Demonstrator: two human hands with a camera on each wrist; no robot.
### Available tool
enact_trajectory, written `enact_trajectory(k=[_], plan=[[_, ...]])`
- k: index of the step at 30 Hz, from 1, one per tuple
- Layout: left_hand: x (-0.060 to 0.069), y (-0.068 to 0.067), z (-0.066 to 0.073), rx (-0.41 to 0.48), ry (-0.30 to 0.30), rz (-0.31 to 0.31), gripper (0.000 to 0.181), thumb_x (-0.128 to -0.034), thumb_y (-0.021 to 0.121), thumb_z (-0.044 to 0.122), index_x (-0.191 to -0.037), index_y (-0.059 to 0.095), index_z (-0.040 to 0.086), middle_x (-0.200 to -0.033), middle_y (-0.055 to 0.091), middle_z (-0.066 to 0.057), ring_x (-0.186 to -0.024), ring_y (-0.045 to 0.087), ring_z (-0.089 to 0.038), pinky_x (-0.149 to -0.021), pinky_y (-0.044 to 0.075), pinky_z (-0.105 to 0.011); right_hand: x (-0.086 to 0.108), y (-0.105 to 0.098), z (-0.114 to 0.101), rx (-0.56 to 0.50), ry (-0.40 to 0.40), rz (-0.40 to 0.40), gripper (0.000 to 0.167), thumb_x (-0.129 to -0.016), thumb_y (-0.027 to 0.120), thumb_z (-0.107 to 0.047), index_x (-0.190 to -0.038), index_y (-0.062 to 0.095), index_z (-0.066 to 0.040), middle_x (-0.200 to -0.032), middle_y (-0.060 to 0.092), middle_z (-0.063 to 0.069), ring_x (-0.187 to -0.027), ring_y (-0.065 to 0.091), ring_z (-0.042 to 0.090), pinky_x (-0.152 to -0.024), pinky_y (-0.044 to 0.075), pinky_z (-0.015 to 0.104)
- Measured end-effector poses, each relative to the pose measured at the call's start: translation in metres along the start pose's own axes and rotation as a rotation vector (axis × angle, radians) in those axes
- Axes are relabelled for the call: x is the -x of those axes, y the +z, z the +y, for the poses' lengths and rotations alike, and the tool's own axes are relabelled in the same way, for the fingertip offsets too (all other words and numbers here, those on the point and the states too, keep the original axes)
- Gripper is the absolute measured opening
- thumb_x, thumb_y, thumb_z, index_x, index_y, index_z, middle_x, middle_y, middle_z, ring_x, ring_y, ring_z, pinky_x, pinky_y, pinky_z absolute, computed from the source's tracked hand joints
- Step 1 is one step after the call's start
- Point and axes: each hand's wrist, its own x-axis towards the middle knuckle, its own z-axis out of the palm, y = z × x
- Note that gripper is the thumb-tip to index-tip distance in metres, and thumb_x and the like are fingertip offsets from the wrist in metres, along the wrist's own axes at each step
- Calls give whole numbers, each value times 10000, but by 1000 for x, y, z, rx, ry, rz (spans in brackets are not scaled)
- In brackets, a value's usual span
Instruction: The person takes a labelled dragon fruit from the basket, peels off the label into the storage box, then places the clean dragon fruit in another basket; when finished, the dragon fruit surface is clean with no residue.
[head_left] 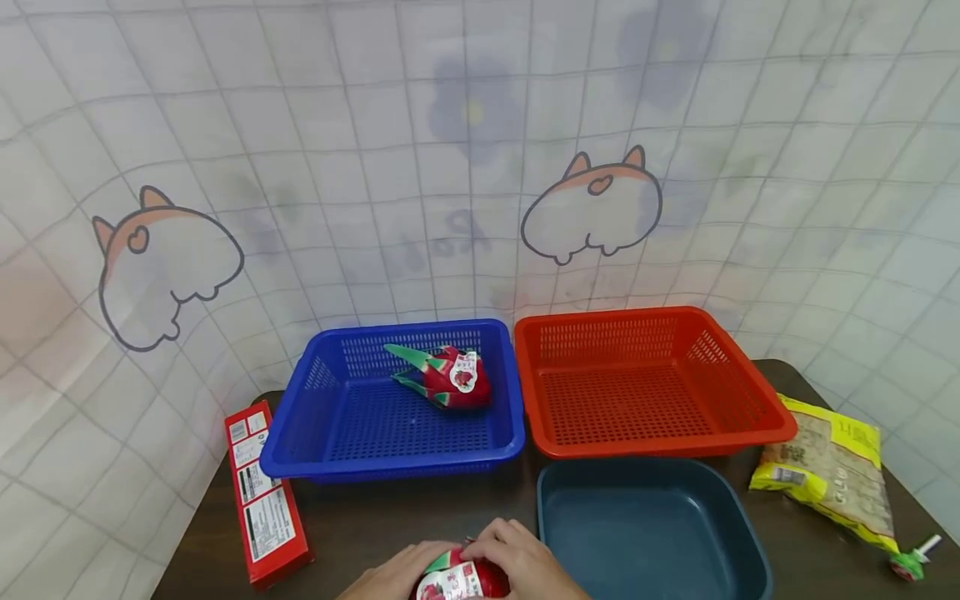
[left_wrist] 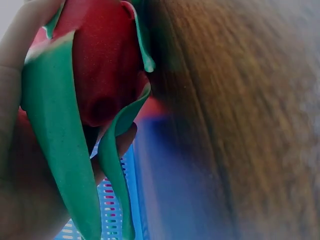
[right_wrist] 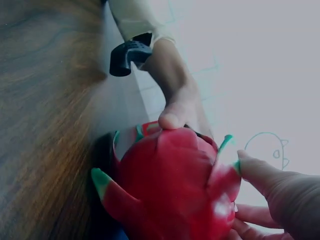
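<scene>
Both hands hold a red dragon fruit (head_left: pixel 489 578) with green-tipped scales and a white label, low over the table at the front edge of the head view. The left hand (head_left: pixel 397 573) grips it from the left and the right hand (head_left: pixel 527 564) from the right. Long green leaves hang from the fruit (left_wrist: pixel 102 60) in the left wrist view, with fingers around it. In the right wrist view, thumb and fingers of the right hand (right_wrist: pixel 280 200) pinch one side, and the left thumb touches the far side. The lower fruit is hidden.
Another dragon fruit (head_left: pixel 467 383) lies in the blue basket (head_left: pixel 390 472). Beside it stand a red basket (head_left: pixel 660 446) and a dark blue-grey tray (head_left: pixel 645 533). A red box (head_left: pixel 266 492) lies left; a yellow bag (head_left: pixel 832 471) and a lollipop (head_left: pixel 911 562) lie right.
</scene>
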Motion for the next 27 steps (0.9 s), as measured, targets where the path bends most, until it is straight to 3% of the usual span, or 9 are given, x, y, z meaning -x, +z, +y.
enact_trajectory(k=[7,15,22,27], plan=[[5,8,-2,-26,1,15,703,-770,713,579,-1377,388,440,-1354,512,134,-1101,511,-42,-878,547,-398,5,10,1,-109,-5,62,295,-840,750,-359,-1038,693,-148,-982,591,-48,-893,449,-51,-727,443,152],[5,2,-3,-18,97,-9,840,-759,739,544,-1454,306,358,-1415,469,77,-1156,491,-79,-942,530,-350,2,15,1,-180,-10,198,177,-935,633,-358,-940,717,-202,-908,617,-57,-845,510,-26,-704,454,172],[6,5,-4,8,78,-31,843,-751,748,541,-1447,304,373,-1393,476,85,-1129,489,-60,-925,530,-307,2,25,6,-156,-137,300,95,-935,648,-243,-895,706,-179,-855,627,-37,-789,517,-44,-657,478,153],[9,4,-1,53,36,-33,844,-726,762,555,-1425,307,422,-1362,483,136,-1135,498,-69,-927,543,-342,0,26,6,-146,-111,311,94,-929,656,-245,-873,693,-179,-833,619,-46,-757,499,-51,-636,469,145]])
